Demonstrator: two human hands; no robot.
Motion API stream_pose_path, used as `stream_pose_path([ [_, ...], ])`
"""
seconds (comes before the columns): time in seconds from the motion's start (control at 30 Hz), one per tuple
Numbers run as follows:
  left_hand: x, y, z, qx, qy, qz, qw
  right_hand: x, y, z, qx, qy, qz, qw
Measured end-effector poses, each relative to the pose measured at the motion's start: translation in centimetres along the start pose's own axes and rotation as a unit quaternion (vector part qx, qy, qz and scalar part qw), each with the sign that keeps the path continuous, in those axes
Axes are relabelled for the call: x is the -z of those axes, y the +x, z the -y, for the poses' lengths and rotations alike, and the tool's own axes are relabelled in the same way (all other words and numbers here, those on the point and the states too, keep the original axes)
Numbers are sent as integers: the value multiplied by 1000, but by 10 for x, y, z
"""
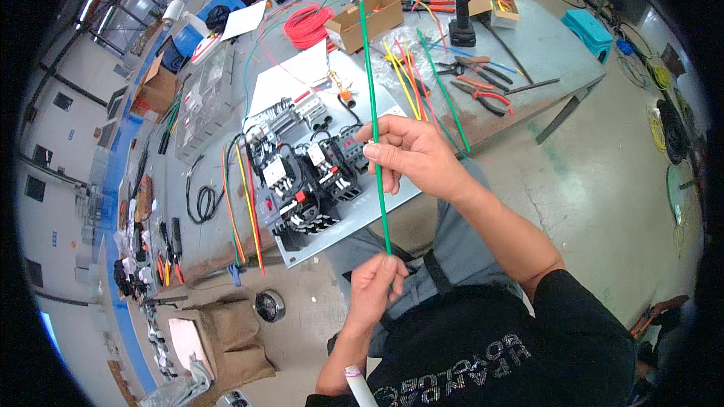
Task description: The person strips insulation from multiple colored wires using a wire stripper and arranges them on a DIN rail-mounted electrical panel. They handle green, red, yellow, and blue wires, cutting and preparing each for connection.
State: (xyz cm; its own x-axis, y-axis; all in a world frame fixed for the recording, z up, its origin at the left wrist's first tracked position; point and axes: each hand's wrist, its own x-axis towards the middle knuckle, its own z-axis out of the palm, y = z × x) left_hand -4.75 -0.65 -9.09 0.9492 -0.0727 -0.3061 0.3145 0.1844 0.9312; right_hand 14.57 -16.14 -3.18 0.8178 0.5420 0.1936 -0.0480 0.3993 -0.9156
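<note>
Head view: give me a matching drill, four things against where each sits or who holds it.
Things:
1. green wire
2. red wire coil
3. drill
4. pliers

Places:
A. standing upright between two cardboard boxes at the far end of the bench
B. stretched between both hands, left hand at its lower end, right hand higher up
C. lying flat near the bench's right edge
D. just left of the open cardboard box

Pairs: 1-B, 2-D, 3-A, 4-C
</note>
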Motion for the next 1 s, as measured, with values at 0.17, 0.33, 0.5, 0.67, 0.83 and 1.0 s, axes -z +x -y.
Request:
stream_pose_path([
  [0.17, -12, 6, 1, -53, -88, 40, 994, -1, -4, -4, -15, 19, 16, 1000],
  [0.33, -13, 14, -19, 16, -141, 43, 989, -9, -17, -13, -3, -32, -5, 999],
  [0.5, -9, 7, -8, 25, -135, 48, 989, -5, -17, -20, 21, -9, 13, 1000],
  [0.67, -5, -5, 7, 50, -159, 60, 984, 4, -11, -1, 27, -23, 6, 999],
  [0.83, 0, -10, 20, 52, -165, 65, 983, 7, -17, -10, 45, -101, 4, 994],
  [1.0, 9, -21, 35, 51, -136, 50, 988, 8, -9, 13, 14, -40, -40, 998],
])
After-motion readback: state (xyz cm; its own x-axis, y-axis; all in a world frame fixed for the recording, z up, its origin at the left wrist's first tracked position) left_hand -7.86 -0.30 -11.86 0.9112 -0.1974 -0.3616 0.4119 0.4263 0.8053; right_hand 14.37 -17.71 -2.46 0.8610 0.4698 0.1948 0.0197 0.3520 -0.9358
